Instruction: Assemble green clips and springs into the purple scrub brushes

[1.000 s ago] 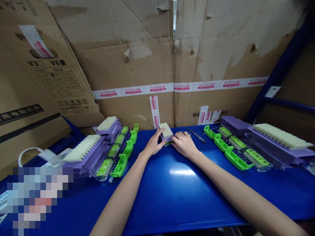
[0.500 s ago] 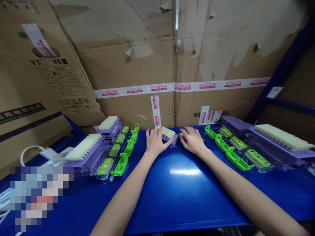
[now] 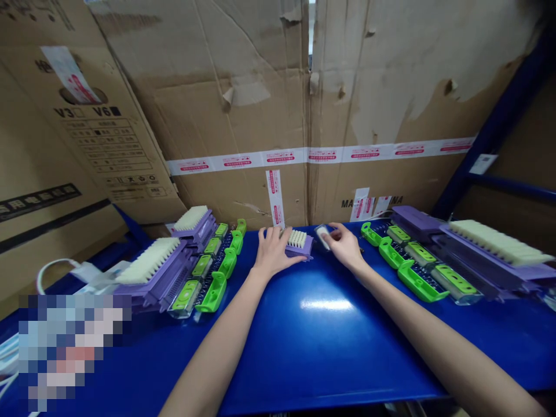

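A small purple brush piece point(image 3: 304, 246) with cream bristles lies at the back middle of the blue table. My left hand point(image 3: 274, 250) holds it from the left, thumb along its front and fingers round its far side, covering its left end. Just right of the brush, my right hand point(image 3: 345, 243) pinches a small clear plastic piece with white in it point(image 3: 322, 236), tilted; its exact kind is unclear. A thin dark item point(image 3: 361, 249) shows partly behind my right wrist.
Purple brush housings point(image 3: 150, 266) stand at left, beside clear-and-green parts point(image 3: 201, 265), green covers point(image 3: 211, 291) and springs. Similar purple housings point(image 3: 482, 260) and green covers point(image 3: 417, 284) lie at right. Cardboard point(image 3: 243, 127) walls the back. White cables point(image 3: 56, 262) lie far left.
My right hand has closed on the clear-and-white piece and lifted it into a tilt. My left hand's thumb has shifted slightly forward, leaving more of the purple brush piece showing.
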`<action>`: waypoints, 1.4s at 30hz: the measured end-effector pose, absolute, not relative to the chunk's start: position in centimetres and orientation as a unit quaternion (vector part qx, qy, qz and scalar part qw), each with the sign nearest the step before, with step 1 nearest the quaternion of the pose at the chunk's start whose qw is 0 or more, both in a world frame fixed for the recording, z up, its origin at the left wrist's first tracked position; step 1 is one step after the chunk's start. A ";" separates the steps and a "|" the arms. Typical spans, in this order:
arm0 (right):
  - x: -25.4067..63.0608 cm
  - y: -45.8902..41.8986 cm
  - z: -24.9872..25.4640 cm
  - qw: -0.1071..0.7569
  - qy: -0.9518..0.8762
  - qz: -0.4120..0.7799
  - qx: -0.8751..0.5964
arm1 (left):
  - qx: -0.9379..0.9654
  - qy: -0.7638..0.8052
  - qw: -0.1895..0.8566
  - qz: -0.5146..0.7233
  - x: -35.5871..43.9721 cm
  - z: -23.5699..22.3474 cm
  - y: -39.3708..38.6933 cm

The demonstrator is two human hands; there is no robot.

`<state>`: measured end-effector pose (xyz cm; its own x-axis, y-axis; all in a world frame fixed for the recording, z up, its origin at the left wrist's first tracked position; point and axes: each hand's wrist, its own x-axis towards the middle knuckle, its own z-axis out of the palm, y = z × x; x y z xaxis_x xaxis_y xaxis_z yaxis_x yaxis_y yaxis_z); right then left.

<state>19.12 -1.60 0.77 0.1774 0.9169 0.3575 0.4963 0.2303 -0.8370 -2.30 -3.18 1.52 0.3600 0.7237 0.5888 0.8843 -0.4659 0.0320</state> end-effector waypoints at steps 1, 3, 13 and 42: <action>19.0 -1.6 1.0 0.537 -0.547 0.305 -0.565 | -0.806 -0.505 0.160 -0.263 -2.5 1.7 -3.2; 18.9 -1.8 1.7 0.575 -0.432 0.477 -0.505 | -0.797 -0.520 0.182 -0.249 -2.8 1.9 -3.2; 19.1 -2.4 2.7 0.521 -0.310 0.669 -0.431 | -0.784 -0.552 0.148 -0.243 -2.9 1.3 -2.6; 18.5 -2.3 1.9 0.197 -0.703 -0.164 -0.663 | -0.833 -0.452 0.204 -0.246 -3.7 1.6 -2.5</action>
